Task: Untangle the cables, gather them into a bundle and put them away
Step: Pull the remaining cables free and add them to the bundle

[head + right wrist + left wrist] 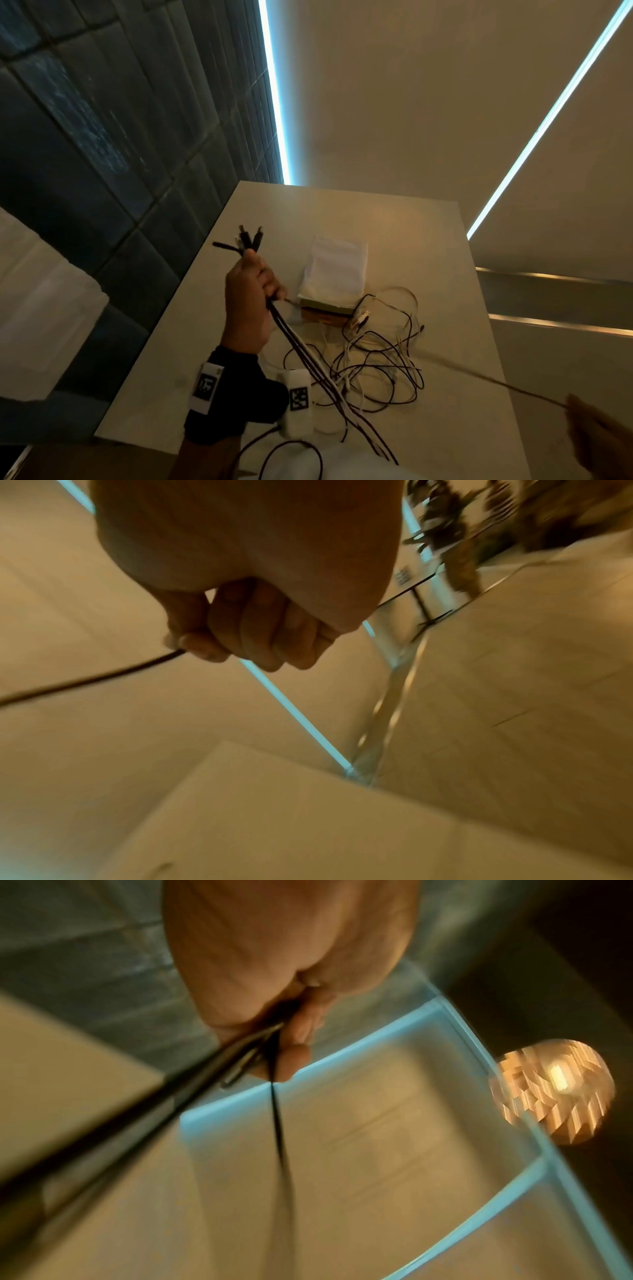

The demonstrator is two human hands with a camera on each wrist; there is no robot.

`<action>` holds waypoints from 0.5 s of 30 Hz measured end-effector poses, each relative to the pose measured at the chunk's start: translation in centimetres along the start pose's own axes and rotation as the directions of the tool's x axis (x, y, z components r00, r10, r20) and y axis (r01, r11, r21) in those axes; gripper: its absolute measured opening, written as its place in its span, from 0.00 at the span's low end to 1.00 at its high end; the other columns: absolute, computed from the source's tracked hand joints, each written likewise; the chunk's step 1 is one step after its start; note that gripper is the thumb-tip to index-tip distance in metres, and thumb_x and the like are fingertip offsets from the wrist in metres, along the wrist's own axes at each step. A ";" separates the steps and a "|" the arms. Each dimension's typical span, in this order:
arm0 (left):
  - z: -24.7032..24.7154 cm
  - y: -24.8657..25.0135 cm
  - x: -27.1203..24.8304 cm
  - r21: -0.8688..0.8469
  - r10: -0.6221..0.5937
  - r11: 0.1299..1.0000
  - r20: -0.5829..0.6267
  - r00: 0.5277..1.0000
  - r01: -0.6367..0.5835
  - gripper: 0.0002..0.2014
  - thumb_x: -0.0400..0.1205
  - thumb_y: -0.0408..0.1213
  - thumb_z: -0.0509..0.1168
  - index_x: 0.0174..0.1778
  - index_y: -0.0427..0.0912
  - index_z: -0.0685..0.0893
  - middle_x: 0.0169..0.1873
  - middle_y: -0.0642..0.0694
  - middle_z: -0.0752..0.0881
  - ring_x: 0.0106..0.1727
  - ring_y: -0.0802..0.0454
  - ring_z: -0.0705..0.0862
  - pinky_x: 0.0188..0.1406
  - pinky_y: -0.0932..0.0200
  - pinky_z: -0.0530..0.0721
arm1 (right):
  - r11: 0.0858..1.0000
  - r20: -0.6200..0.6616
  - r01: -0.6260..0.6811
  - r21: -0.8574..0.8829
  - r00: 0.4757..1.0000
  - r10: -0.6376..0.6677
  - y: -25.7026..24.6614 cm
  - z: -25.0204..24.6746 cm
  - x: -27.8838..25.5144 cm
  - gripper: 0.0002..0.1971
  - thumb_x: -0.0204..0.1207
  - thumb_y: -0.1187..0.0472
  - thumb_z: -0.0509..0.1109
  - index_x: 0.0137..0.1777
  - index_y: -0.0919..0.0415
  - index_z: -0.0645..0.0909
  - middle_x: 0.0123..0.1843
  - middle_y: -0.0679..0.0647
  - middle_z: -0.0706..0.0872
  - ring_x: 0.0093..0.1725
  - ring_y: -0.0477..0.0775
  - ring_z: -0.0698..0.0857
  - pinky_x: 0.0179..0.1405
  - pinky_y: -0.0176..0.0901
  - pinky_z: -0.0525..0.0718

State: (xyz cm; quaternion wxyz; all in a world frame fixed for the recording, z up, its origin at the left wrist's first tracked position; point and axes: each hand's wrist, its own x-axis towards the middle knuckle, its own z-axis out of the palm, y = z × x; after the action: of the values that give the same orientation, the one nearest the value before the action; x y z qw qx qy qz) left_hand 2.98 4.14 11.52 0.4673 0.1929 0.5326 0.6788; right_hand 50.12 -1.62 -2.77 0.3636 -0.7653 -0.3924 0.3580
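Observation:
My left hand (250,298) is raised over the left side of the table and grips a bunch of dark and white cables (308,356). Their plug ends (245,238) fan out above the fist. In the left wrist view the curled fingers (298,1031) clamp the same cables (219,1069). A loose tangle of black and white cables (376,363) lies on the table (428,240). My right hand (596,435), at the lower right edge, pinches one thin cable (496,382) drawn taut from the tangle. The right wrist view shows that cable (103,674) leaving the curled fingers (246,637).
A white cloth (337,270) lies over a stack of flat boxes (325,313) behind the tangle. A white charger block (298,404) sits at the near edge. Dark wall panels (102,137) stand left of the table. A lit strip (274,92) runs along the wall.

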 end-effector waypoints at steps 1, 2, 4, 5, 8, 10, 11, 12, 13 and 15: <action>0.1 0.0 -0.1 -0.183 -0.070 0.980 0.057 0.996 0.080 0.19 0.89 0.44 0.50 0.32 0.45 0.70 0.18 0.54 0.65 0.19 0.57 0.63 0.20 0.61 0.65 | 0.997 -0.039 -0.015 -0.070 0.999 0.013 1.8 -0.3 0.6 0.50 0.51 0.16 0.65 0.45 0.67 0.88 0.35 0.59 0.90 0.25 0.32 0.81 0.25 0.15 0.73; 0.5 -0.2 -0.4 -0.286 -0.115 0.947 0.123 0.986 0.146 0.18 0.89 0.45 0.50 0.32 0.45 0.70 0.18 0.55 0.64 0.18 0.58 0.61 0.19 0.63 0.63 | 0.987 -0.060 -0.019 -0.157 0.998 0.010 2.6 -0.1 0.6 0.53 0.41 0.11 0.60 0.36 0.64 0.89 0.30 0.55 0.88 0.25 0.36 0.81 0.27 0.18 0.73; 1.9 -0.9 -1.2 -0.308 -0.135 0.931 0.210 0.968 0.196 0.18 0.89 0.45 0.50 0.32 0.46 0.70 0.19 0.55 0.62 0.19 0.58 0.60 0.19 0.62 0.61 | 0.923 -0.046 -0.062 -0.380 0.998 0.048 2.4 0.4 0.2 0.42 0.45 0.13 0.60 0.25 0.55 0.86 0.26 0.51 0.87 0.32 0.49 0.85 0.39 0.28 0.79; 2.6 -1.1 -1.6 -0.295 -0.129 0.935 0.239 0.962 0.199 0.18 0.89 0.44 0.50 0.32 0.46 0.70 0.20 0.55 0.62 0.20 0.58 0.60 0.20 0.62 0.60 | 0.881 0.004 -0.027 -0.473 0.999 0.033 1.5 0.9 -0.2 0.31 0.56 0.21 0.67 0.27 0.51 0.88 0.34 0.55 0.90 0.40 0.60 0.87 0.49 0.41 0.82; 3.9 -1.1 -2.2 -0.273 -0.088 0.947 0.291 0.953 0.171 0.18 0.89 0.43 0.51 0.32 0.45 0.70 0.21 0.54 0.62 0.21 0.57 0.60 0.21 0.61 0.61 | 0.726 0.145 0.067 -0.685 0.988 0.046 -1.6 2.5 0.3 0.12 0.74 0.52 0.74 0.55 0.54 0.90 0.61 0.63 0.87 0.60 0.67 0.83 0.64 0.59 0.78; 4.4 -1.2 -2.4 -0.270 -0.077 0.948 0.318 0.945 0.168 0.18 0.89 0.43 0.51 0.32 0.45 0.69 0.21 0.54 0.63 0.21 0.57 0.60 0.20 0.62 0.62 | 0.803 0.150 0.218 -0.554 0.976 -0.161 -5.5 4.3 -0.6 0.11 0.77 0.60 0.72 0.57 0.61 0.88 0.60 0.63 0.87 0.59 0.63 0.84 0.61 0.56 0.80; 4.6 -1.2 -2.6 -0.266 -0.079 0.948 0.328 0.941 0.173 0.18 0.88 0.43 0.50 0.32 0.45 0.69 0.21 0.54 0.63 0.21 0.57 0.60 0.20 0.62 0.63 | 0.836 0.175 0.323 -0.445 0.946 -0.272 -7.8 5.4 -1.5 0.09 0.78 0.62 0.71 0.56 0.61 0.88 0.58 0.59 0.88 0.56 0.54 0.86 0.57 0.48 0.81; 4.8 -1.3 -2.8 -0.258 -0.086 0.949 0.337 0.938 0.180 0.18 0.88 0.43 0.50 0.32 0.45 0.69 0.20 0.54 0.63 0.20 0.58 0.60 0.19 0.63 0.63 | 0.844 0.220 0.433 -0.317 0.899 -0.378 -10.5 7.0 -2.6 0.09 0.79 0.62 0.70 0.56 0.58 0.88 0.55 0.52 0.89 0.52 0.40 0.86 0.54 0.34 0.80; 5.1 -1.3 -3.0 -0.249 -0.092 0.951 0.342 0.935 0.185 0.18 0.88 0.43 0.50 0.32 0.44 0.69 0.20 0.54 0.63 0.20 0.58 0.60 0.19 0.63 0.63 | 0.817 0.289 0.537 -0.210 0.832 -0.473 -13.1 8.5 -3.8 0.09 0.79 0.59 0.69 0.56 0.53 0.86 0.53 0.44 0.87 0.51 0.31 0.84 0.50 0.24 0.78; 5.4 -1.3 -3.3 -0.233 -0.100 0.954 0.347 0.932 0.189 0.17 0.88 0.43 0.50 0.32 0.44 0.69 0.20 0.53 0.63 0.20 0.58 0.60 0.19 0.63 0.63 | 0.749 0.448 0.662 -0.015 0.674 -0.587 -17.4 11.6 -6.4 0.12 0.81 0.48 0.63 0.60 0.45 0.82 0.55 0.33 0.84 0.55 0.26 0.82 0.50 0.22 0.80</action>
State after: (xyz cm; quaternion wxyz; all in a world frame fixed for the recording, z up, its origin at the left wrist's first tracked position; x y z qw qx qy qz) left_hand 9.25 4.32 13.10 0.6207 0.2007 0.3645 0.6646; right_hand 31.78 3.48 7.91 0.3027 -0.5185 -0.7287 0.3295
